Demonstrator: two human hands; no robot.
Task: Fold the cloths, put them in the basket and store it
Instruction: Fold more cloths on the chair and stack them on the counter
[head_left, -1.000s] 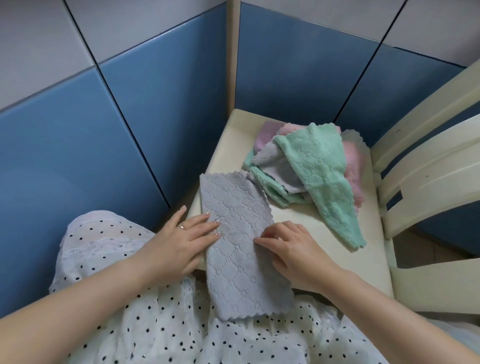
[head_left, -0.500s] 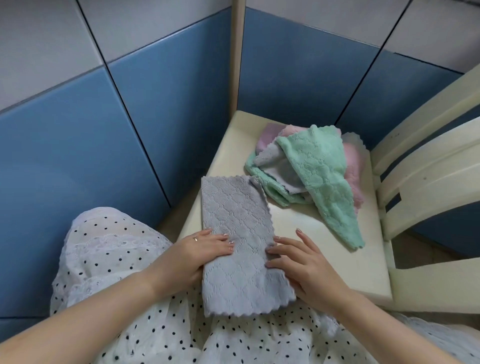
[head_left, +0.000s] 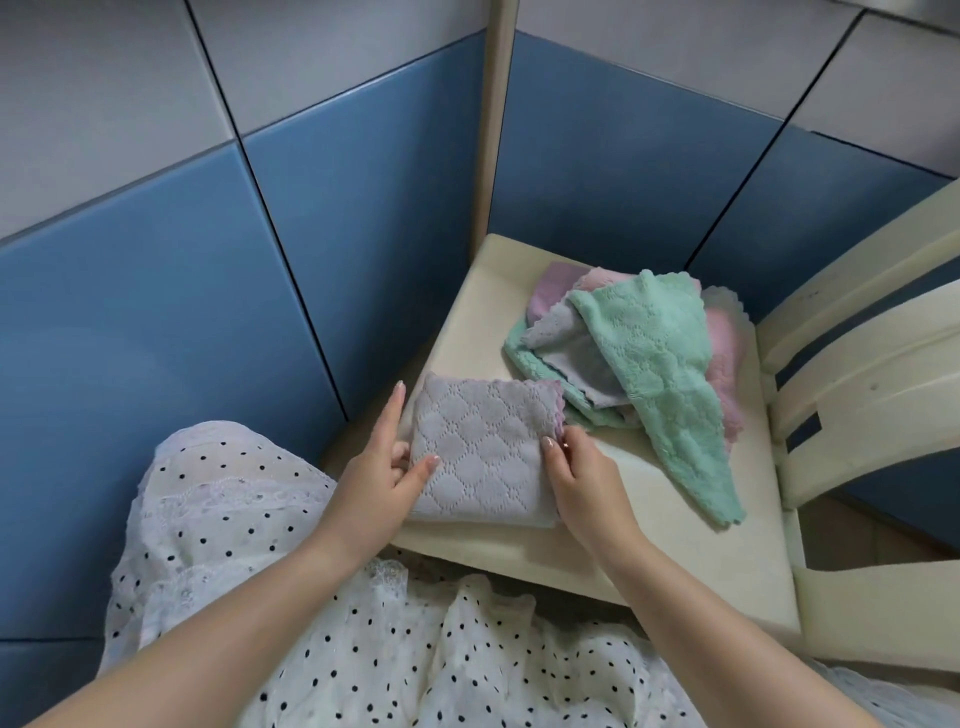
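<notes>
Grey cloth (head_left: 483, 452) sits folded into a compact rectangle just below the middle of the frame, lying on the near left part of the cream chair seat (head_left: 649, 525), scalloped edge along its top. Left hand (head_left: 371, 467) is on its left edge: thumb lies on top of the fabric, fingers tuck under the side, so it pinches that edge, while the index finger points straight up along the cloth's left side. Right hand (head_left: 582, 480) is at the right edge, fingers curled and nipping the cloth near its upper right corner.

Up and to the right, the pile of unfolded cloths (head_left: 587, 353) lies on the far half of the seat, nearly touching the folded grey one. On top is a green cloth (head_left: 660, 364) running diagonally down toward the lower right, its tail stretched across bare seat. A grey one and pink ones show beneath it.

The seat is pale cream and smooth, its front edge crossing the frame's lower centre. Cream chair slats (head_left: 857, 364) curve along the right side. Behind, the seat sits in a corner of blue wall panels (head_left: 156, 338) with grey panels above, dark seams between them, and a beige vertical post (head_left: 493, 119) at the corner, top centre. A white dotted skirt (head_left: 322, 639) fills the bottom.
</notes>
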